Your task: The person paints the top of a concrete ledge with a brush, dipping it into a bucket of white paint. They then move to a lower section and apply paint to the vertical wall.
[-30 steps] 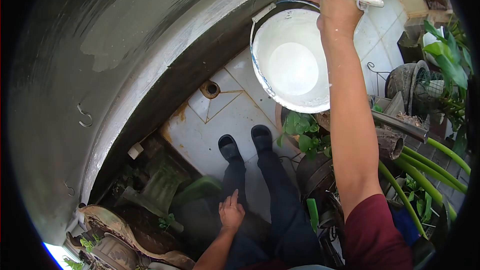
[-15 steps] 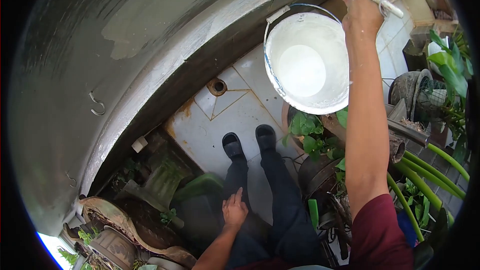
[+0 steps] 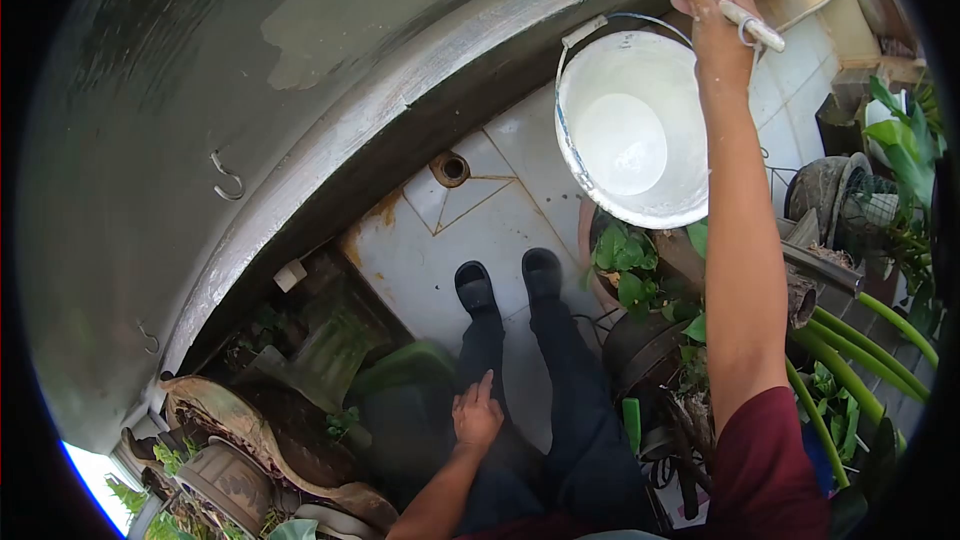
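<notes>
My right hand (image 3: 715, 15) is closed around the white handle of a paintbrush (image 3: 755, 25), which has a metal ring near its end. The brush head, blurred, lies at the pale painted ledge (image 3: 480, 35) along the wall. Just below this hand is a white bucket (image 3: 690, 180) with white paint (image 3: 625, 145) in the bottom and its wire handle tipped to the far side; my forearm overlaps its right rim. My left hand (image 3: 478, 415) is low in front of my left leg, fingers apart and holding nothing.
A grey wall (image 3: 330, 140) with metal hooks (image 3: 227, 178) curves along the left. Pale floor tiles (image 3: 410, 265) with a drain pipe opening (image 3: 451, 170) lie ahead of my sandals (image 3: 475, 285). Potted plants (image 3: 625, 255) crowd the right side, and old pots (image 3: 225, 480) stand lower left.
The view has shifted, so the bucket and floor appear farther right. My right hand has moved the brush slightly left and down relative to the bucket. My left hand keeps its pose.
</notes>
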{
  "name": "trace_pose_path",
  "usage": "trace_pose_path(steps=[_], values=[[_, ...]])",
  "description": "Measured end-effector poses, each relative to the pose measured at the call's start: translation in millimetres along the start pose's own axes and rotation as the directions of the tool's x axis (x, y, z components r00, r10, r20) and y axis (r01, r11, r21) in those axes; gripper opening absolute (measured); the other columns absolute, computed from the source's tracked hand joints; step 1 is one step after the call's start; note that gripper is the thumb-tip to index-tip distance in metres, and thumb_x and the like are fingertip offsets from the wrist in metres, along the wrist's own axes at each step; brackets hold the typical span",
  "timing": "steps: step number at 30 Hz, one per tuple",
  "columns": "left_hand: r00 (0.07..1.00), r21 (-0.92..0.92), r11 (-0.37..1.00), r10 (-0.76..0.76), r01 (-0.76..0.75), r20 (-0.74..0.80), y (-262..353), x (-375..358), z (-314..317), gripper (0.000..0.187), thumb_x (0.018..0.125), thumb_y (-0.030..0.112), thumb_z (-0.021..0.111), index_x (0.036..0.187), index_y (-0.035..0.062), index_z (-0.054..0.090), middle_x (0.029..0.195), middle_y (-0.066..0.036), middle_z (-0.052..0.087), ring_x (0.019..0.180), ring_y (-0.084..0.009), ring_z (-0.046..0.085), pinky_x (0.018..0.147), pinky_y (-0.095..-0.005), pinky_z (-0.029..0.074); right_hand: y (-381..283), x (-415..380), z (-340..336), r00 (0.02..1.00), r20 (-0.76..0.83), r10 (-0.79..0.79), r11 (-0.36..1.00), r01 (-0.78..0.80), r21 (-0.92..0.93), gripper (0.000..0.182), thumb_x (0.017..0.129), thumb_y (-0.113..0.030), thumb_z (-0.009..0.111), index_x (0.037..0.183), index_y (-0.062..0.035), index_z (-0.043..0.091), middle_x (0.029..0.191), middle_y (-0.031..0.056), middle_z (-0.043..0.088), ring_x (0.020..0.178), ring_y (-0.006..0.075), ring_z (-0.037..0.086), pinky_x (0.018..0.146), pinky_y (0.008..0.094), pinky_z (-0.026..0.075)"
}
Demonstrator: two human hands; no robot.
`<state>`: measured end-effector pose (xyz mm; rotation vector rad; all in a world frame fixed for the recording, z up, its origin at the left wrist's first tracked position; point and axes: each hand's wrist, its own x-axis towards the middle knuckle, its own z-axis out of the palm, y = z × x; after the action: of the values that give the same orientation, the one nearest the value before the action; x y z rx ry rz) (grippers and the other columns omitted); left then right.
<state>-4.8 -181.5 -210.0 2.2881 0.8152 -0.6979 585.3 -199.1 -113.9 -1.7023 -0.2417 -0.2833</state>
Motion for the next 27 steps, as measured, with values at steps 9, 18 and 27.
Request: trace_pose_path(steps=[9, 18, 27], values=[[1.0, -0.019, 1.0, -0.016, 0.016, -0.014, 5, 4, -3, 0.054, 0.077, 0.009, 0.059, 0.131, 0.0134, 0.056, 0.101, -0.011, 0.065, 0.095, -0.0303, 0.065, 0.091, -0.0509, 0.049, -97, -218, 136, 0.932, 0.218, -0.289, 0.949, 0.25, 0.192, 0.013, 0.068, -0.002, 0.078, 0.078, -0.0028, 0.07, 0.084, 0.0089, 0.059, 0.068, 0.0207, 0.061, 0.061, 0.0303, 0.051], [0.999, -0.028, 0.999, 0.022, -0.023, -0.034, 1, 4, -3, 0.056, 0.075, 0.006, 0.058, 0.131, 0.0121, 0.056, 0.098, -0.007, 0.065, 0.09, -0.0276, 0.065, 0.082, -0.043, 0.05, -50, -153, 88, 0.935, 0.286, -0.208, 0.975, 0.176, 0.135, 0.013, 0.071, -0.008, 0.081, 0.08, -0.0041, 0.072, 0.092, 0.0093, 0.065, 0.081, 0.0194, 0.064, 0.071, 0.0307, 0.053], [1.0, -0.008, 1.0, 0.005, -0.005, 0.0, 2, 0, -6, 0.057, 0.078, 0.008, 0.058, 0.134, 0.0144, 0.053, 0.104, -0.008, 0.065, 0.096, -0.028, 0.064, 0.089, -0.0449, 0.049, -42, -97, 60, 0.962, 0.02, -0.271, 0.949, 0.271, -0.159, 0.012, 0.079, -0.008, 0.077, 0.089, -0.0033, 0.075, 0.095, 0.0125, 0.062, 0.09, 0.0229, 0.061, 0.079, 0.0348, 0.05]])
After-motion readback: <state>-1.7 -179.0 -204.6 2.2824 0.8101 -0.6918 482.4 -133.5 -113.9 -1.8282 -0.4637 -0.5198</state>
